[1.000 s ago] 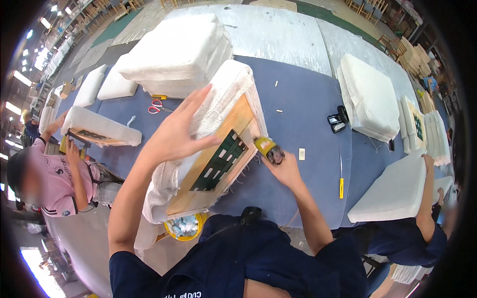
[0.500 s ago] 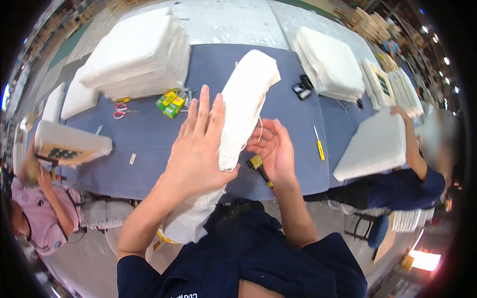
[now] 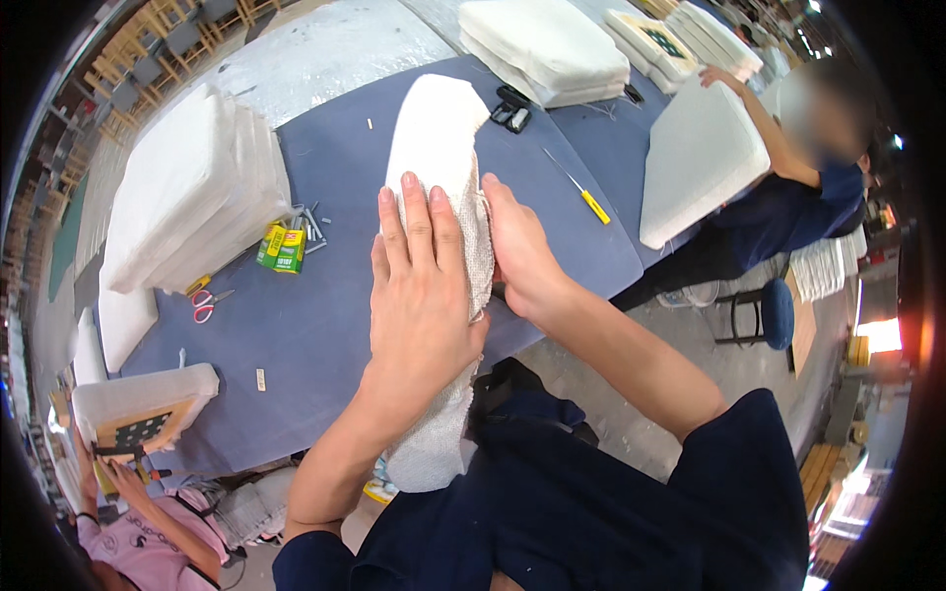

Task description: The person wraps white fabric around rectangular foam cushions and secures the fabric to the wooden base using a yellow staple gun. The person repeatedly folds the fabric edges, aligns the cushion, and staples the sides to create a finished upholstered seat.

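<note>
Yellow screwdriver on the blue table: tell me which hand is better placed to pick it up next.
Right, probably. The right hand rests on the right edge of the white cushion, on the same side as the yellow screwdriver. The left hand lies flat on top of the cushion, farther off, and would have to cross over.

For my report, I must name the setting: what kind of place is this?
Probably an upholstery workshop for seat cushions. Stacks of white padded cushions lie on a large blue-grey worktable, both hands press a white fabric-covered cushion, and red-handled scissors lie nearby.

White fabric-covered seat cushion (image 3: 439,148) — long, on edge — overhanging the blue table's (image 3: 325,325) near edge.
</note>
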The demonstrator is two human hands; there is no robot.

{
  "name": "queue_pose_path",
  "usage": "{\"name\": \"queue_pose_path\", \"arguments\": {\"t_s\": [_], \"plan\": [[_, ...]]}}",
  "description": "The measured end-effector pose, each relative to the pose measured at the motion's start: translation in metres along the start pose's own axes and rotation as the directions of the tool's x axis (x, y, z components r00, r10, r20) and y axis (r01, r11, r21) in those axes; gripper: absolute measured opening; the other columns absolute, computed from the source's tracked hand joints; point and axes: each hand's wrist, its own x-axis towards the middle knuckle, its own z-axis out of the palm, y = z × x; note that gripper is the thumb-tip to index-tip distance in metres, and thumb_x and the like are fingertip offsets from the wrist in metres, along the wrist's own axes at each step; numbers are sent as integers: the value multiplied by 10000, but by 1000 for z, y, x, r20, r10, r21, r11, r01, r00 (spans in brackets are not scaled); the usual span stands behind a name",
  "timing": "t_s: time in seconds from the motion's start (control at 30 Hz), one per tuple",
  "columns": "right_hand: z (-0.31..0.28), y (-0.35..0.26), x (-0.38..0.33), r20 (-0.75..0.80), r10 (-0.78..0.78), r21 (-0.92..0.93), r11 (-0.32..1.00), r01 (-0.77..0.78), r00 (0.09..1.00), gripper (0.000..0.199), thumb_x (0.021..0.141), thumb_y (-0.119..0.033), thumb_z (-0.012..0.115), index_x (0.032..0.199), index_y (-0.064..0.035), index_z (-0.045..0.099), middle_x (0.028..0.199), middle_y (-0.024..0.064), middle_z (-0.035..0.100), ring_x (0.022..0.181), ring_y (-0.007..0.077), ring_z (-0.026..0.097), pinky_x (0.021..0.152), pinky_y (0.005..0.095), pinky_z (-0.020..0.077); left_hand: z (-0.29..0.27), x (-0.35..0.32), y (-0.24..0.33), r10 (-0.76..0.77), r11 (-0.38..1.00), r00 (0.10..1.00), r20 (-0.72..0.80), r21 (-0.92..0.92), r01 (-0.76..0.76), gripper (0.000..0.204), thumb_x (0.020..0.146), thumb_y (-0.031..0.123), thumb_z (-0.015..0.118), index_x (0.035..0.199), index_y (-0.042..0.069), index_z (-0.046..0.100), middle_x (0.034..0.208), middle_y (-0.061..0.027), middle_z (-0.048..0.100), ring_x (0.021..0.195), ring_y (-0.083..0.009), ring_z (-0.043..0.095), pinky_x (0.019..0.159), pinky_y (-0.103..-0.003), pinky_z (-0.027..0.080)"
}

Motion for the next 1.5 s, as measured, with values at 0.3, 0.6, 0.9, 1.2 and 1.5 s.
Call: {"name": "queue_pose_path", "arguments": {"t_s": [0.3, 0.6, 0.9, 1.2, 1.5], "plan": [[8, 57, 18, 59, -328, 328, 898, 292, 943, 600, 1215, -401, 280, 1473, 65, 557, 1412, 206, 669, 1208, 276, 726, 1022, 437, 614, -7, -2, -15, 167, 986, 983, 76, -21, -166, 1049, 764, 171, 839, 1647, -93, 339, 1738, -361, 248, 1607, -586, 235, 1295, -579, 302], [17, 74, 39, -14, -405, 338, 858, 386, 914, 482, 1212, -353, 435, 1285, 51, 688, 1139, 101, 770, 1006, 116, 732, 879, 296, 606, -27, 13, -31, -15, 983, 986, 165, -178, 45, 1199, 717, 206, 793, 1718, -34, 178, 1800, -278, 147, 1594, -585, 261, 1300, -553, 329], [30, 83, 47, -12, -380, 472, 813, 340, 925, 457, 1204, -355, 478, 1264, 33, 711, 1125, 61, 767, 967, 84, 692, 839, 274, 573, -31, 16, -55, 115, 973, 977, 182, -218, -74, 1138, 802, 262, 785, 1729, -16, 186, 1803, -274, 155, 1602, -561, 272, 1328, -521, 276], [118, 93, 65, 35, -415, 404, 838, 367, 909, 440, 1208, -348, 463, 1262, 22, 695, 1145, 58, 744, 979, 98, 665, 876, 280, 551, -39, 26, -113, -389, 899, 917, 86, -183, 398, 771, 1136, 463, 451, 1749, 80, 184, 1461, -414, 511, 1293, -589, 586, 1085, -598, 503], [129, 96, 106, 587, -87, -49, 988, 143, 805, 401, 1168, -374, 539, 1028, -24, 676, 931, 64, 719, 768, 95, 681, 679, 296, 567, -47, 4, -179, -515, 846, 846, -137, 81, 527, 645, 1117, 312, 560, 1721, 252, 340, 1107, -292, 685, 984, -493, 720, 843, -552, 573]]}}
